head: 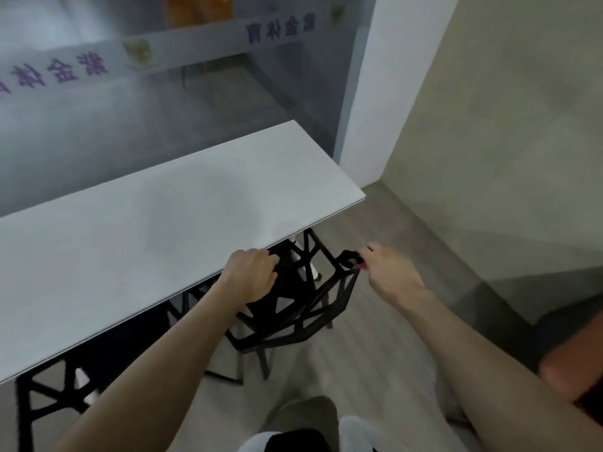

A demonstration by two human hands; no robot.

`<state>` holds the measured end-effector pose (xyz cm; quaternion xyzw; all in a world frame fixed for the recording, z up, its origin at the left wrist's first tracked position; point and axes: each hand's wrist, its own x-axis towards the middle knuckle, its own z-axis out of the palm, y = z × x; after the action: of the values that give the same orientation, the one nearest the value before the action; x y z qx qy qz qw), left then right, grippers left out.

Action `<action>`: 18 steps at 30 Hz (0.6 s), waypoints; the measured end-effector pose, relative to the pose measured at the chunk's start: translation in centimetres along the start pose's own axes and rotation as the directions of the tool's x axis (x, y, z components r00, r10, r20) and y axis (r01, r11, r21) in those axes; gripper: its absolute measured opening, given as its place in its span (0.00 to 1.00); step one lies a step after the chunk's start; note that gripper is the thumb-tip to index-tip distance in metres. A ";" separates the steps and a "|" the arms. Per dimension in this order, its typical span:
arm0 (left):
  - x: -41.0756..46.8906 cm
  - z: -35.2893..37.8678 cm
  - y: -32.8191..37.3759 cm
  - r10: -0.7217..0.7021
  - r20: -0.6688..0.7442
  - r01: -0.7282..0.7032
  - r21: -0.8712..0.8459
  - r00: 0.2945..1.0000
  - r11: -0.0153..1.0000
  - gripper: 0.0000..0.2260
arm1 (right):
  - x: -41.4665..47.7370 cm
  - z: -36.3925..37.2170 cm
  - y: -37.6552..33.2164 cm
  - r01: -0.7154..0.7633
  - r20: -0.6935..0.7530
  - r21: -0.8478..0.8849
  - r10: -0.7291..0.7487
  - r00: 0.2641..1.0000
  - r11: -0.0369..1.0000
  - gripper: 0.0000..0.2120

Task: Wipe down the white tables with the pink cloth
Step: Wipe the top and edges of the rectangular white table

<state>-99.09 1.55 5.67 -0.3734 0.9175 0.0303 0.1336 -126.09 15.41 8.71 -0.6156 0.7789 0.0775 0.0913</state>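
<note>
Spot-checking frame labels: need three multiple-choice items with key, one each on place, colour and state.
1. Where is the black chair?
A. on the table top
B. partly under the white table's near edge
C. against the wall

2. What colour is the table top?
A. white
B. black
C. pink

3. What is the left hand doing?
A. lying flat on the table
B. hanging free
C. gripping the chair

Key:
1. B, the chair frame runs beneath the table edge.
2. A, the surface is plain white.
3. C, the fingers curl over the chair.
</note>
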 end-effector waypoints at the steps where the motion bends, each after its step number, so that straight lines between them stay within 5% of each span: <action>1: 1.9 -0.1 0.5 0.003 -0.006 -0.003 0.005 1.000 1.000 0.14 | 1.4 -0.1 1.5 0.005 0.002 0.002 -0.005 1.000 1.000 0.11; 11: 24.9 0.0 5.8 -0.060 -0.074 0.051 -0.118 0.995 0.992 0.11 | 18.2 -1.9 14.5 0.117 0.029 -0.101 -0.114 0.993 0.988 0.11; 18: 32.7 -1.6 6.7 -0.201 -0.188 0.161 -0.209 0.961 0.965 0.13 | 29.8 -4.0 18.9 0.246 0.038 -0.113 -0.243 0.969 0.963 0.13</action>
<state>-126.46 -16.01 -1.87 -0.4683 0.8810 0.0669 0.0030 -151.43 -9.35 5.63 -0.7103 0.6900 0.1185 0.0732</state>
